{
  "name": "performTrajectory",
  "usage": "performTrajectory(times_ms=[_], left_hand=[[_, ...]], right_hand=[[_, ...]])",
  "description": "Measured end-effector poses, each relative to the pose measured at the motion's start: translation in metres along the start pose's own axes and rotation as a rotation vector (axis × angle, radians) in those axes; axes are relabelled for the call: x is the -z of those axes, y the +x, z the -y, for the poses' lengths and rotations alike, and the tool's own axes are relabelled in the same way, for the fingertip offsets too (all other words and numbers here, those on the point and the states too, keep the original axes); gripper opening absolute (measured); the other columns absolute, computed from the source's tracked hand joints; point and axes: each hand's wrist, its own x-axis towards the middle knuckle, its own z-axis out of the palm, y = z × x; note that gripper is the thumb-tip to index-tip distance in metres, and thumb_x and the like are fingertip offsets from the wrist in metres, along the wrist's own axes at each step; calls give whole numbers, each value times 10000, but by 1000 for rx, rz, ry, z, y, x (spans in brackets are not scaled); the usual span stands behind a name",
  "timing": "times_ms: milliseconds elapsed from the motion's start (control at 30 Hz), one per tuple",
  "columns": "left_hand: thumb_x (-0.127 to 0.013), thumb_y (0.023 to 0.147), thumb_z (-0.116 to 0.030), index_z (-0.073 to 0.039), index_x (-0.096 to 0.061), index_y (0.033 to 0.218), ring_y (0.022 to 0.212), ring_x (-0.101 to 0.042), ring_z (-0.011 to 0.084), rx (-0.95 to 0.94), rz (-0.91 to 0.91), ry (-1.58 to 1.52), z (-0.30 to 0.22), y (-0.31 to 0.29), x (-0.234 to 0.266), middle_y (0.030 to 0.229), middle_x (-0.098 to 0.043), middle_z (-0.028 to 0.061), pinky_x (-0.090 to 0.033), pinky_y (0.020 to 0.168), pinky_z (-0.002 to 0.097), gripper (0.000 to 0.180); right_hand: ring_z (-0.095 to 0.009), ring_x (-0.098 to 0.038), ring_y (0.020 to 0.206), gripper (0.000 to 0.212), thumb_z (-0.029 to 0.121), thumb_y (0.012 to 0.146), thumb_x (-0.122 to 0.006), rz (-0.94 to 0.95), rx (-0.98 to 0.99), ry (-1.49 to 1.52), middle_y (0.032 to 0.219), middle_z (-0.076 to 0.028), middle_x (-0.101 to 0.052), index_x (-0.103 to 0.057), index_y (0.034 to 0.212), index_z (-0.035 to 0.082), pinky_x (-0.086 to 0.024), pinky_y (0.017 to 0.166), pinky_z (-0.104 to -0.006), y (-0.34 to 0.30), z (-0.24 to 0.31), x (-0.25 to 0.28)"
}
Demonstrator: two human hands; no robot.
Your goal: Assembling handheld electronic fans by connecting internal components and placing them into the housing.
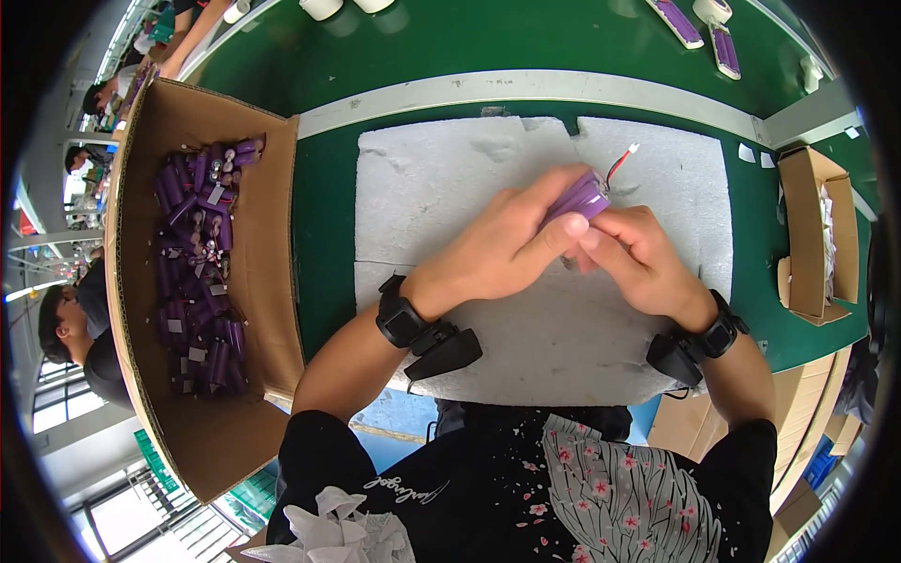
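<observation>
A purple battery pack (580, 196) is held over the white foam board (422, 206). Red and black wires (619, 164) rise from its far end to a small white connector (633, 147). My left hand (511, 239) wraps round the pack from the left, thumb along its near side. From the right, my right hand (638, 258) pinches at its near right side with thumb and forefinger. What lies between those right fingertips is too small to make out.
On the left stands a large cardboard box (267, 253) with several purple battery packs (202, 272). A smaller carton (802, 235) holding white pieces is on the right. Beyond the white rail (526, 86), purple packs (725, 49) and white rolls (321, 7) lie on the green table (450, 42). Other people work at far left.
</observation>
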Motion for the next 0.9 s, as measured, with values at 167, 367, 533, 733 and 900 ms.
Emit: performTrajectory(times_ms=[167,367,533,733,900], left_hand=[[-400,1007,-425,4,-422,1325,689,-562,132,-26,-44,19,6,-1,-3,822,-599,65,-453,619,272,534],[-404,1005,-432,0,-426,1323,675,-556,134,-21,-39,21,6,0,-2,816,-599,66,-453,612,276,537],[-417,1004,-417,1,-423,1323,704,-590,144,-39,-40,46,10,-1,-3,819,-609,72,-470,636,276,526],[-489,988,-370,4,-413,1327,769,-632,162,-57,-31,38,12,0,-4,865,-625,89,-501,701,294,511],[-553,965,-329,3,-409,1330,797,-646,171,-85,-29,53,15,0,-4,921,-631,107,-514,745,314,514]], right_hand=[[-146,-576,615,244,211,991,-489,-12,13,7,701,-64,-595,-592,903,9,-453,581,-284,-1,-1,-1],[-144,-556,618,272,206,1007,-450,-9,-14,14,694,-57,-585,-581,892,-3,-451,596,-285,-1,0,-2],[-144,-560,622,277,187,1008,-441,1,-9,14,687,-57,-590,-586,884,-15,-456,604,-286,-2,-2,0],[-151,-586,629,281,191,998,-458,-2,-28,13,689,-69,-608,-596,876,-20,-465,611,-284,-3,-3,1],[-156,-600,631,263,182,972,-483,-21,-42,43,684,-76,-618,-603,858,-22,-466,609,-284,-3,-5,1]])
